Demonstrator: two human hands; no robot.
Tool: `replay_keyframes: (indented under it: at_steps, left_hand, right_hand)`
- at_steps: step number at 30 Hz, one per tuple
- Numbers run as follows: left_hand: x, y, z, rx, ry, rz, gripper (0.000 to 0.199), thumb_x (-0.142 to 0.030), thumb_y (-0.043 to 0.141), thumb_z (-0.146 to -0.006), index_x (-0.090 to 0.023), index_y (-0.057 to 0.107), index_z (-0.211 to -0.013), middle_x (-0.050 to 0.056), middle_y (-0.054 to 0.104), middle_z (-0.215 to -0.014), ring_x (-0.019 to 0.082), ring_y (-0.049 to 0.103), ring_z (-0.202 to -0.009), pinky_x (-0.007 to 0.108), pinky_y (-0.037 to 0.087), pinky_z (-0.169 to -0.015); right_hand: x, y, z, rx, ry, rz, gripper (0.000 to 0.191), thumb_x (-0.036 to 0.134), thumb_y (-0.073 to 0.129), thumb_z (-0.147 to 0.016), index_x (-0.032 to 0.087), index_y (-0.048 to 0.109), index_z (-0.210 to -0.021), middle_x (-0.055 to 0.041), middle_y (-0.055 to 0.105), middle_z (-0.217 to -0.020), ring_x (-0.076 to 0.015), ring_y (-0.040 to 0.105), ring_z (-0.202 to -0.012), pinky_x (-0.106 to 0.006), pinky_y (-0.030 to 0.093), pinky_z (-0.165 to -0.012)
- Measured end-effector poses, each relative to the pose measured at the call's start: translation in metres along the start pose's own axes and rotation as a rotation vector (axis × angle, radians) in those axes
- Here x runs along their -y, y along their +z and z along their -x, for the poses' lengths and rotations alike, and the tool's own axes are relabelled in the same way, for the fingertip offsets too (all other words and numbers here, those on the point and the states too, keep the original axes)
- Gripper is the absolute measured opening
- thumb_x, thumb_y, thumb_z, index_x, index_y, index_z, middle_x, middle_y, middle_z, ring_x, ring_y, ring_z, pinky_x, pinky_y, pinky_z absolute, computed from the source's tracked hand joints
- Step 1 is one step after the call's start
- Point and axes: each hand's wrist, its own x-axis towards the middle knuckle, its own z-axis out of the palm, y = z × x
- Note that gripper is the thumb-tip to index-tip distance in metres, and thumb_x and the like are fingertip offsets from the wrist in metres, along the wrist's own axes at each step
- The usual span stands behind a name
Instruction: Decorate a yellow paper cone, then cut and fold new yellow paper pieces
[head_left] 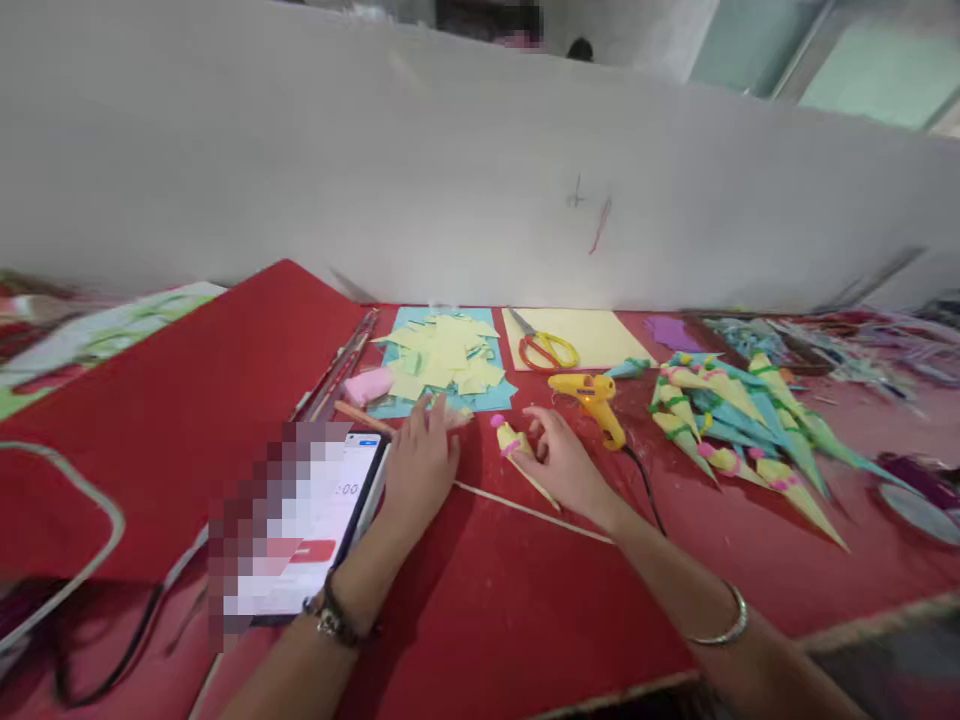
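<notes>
My left hand (424, 455) lies palm down on the red table beside the phone, its fingers stretched toward a small crumpled whitish piece (454, 414) at the edge of the paper pile. My right hand (566, 458) has its thumb against a small pale-yellow paper cone (541, 488), with its other fingers curled alongside. A pink ball tops the cone, and a pink band goes round it; its pointed end slants toward me. Just beyond that hand rests a yellow hot glue gun (596, 400). Cut yellow paper pieces (450, 350) are heaped on blue sheets ahead.
At right, finished paper cones (720, 410) lie in a heap. Scissors (547, 345) rest on a cream sheet (600, 330) by the white wall (450, 180). A phone (352, 510) and a white cable (97, 490) are at left. A pink lump (367, 386) sits near the paper.
</notes>
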Motion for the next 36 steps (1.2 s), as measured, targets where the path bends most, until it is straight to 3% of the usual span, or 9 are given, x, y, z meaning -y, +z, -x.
replay_keyframes:
  at_steps: [7, 14, 18, 23, 29, 36]
  left_hand:
    - [-0.001, 0.001, -0.005, -0.03, 0.068, 0.134, 0.046, -0.011, 0.045, -0.078, -0.013, 0.039, -0.123, 0.014, 0.059, -0.109, 0.026, 0.055, -0.101, 0.045, 0.044, -0.088]
    - [-0.02, -0.01, 0.0, -0.03, 0.151, 0.33, 0.048, -0.013, 0.05, -0.076, -0.021, 0.038, -0.121, 0.005, 0.06, -0.103, 0.019, 0.055, -0.101, 0.035, 0.045, -0.088]
    - [-0.028, -0.012, 0.004, -0.022, 0.182, 0.407, 0.048, -0.011, 0.049, -0.076, -0.021, 0.037, -0.121, 0.005, 0.059, -0.1, 0.017, 0.056, -0.098, 0.033, 0.046, -0.088]
    - [-0.028, -0.011, 0.005, -0.018, 0.207, 0.447, 0.051, -0.008, 0.048, -0.075, -0.021, 0.035, -0.122, 0.004, 0.058, -0.098, 0.016, 0.058, -0.093, 0.031, 0.048, -0.083]
    - [-0.029, -0.013, 0.005, 0.001, 0.248, 0.43, 0.048, -0.008, 0.049, -0.076, -0.02, 0.037, -0.12, 0.006, 0.06, -0.1, 0.018, 0.057, -0.096, 0.034, 0.047, -0.085]
    - [-0.026, -0.01, 0.007, 0.069, 0.357, 0.408, 0.055, -0.007, 0.048, -0.077, -0.024, 0.031, -0.127, 0.005, 0.061, -0.108, 0.018, 0.058, -0.1, 0.033, 0.047, -0.085]
  right_hand:
    - [0.017, -0.009, 0.001, -0.121, -0.165, -0.218, 0.025, 0.019, 0.05, -0.08, 0.019, 0.05, -0.106, -0.0032, 0.049, -0.087, -0.0128, 0.051, -0.067, -0.027, 0.047, -0.063]
    - [0.027, -0.011, 0.006, -0.031, -0.322, -0.363, 0.027, 0.014, 0.048, -0.083, 0.023, 0.054, -0.108, -0.0053, 0.055, -0.101, -0.0144, 0.056, -0.085, -0.028, 0.049, -0.074]
    - [0.031, -0.012, 0.006, -0.049, -0.363, -0.415, 0.019, 0.014, 0.048, -0.084, 0.021, 0.057, -0.099, -0.0044, 0.06, -0.095, -0.0135, 0.058, -0.085, -0.026, 0.049, -0.074]
    - [0.03, -0.013, 0.006, -0.051, -0.293, -0.399, 0.012, 0.016, 0.051, -0.082, 0.019, 0.059, -0.09, -0.0053, 0.061, -0.091, -0.0145, 0.059, -0.081, -0.026, 0.049, -0.071]
    - [0.026, -0.009, 0.004, 0.078, -0.198, -0.462, 0.013, 0.013, 0.052, -0.079, 0.019, 0.063, -0.082, -0.0026, 0.062, -0.079, -0.015, 0.059, -0.073, -0.027, 0.048, -0.067]
    - [0.024, -0.004, 0.005, 0.044, -0.151, -0.561, 0.004, 0.017, 0.059, -0.074, 0.019, 0.062, -0.073, -0.0015, 0.059, -0.079, -0.0138, 0.057, -0.072, -0.024, 0.048, -0.063]
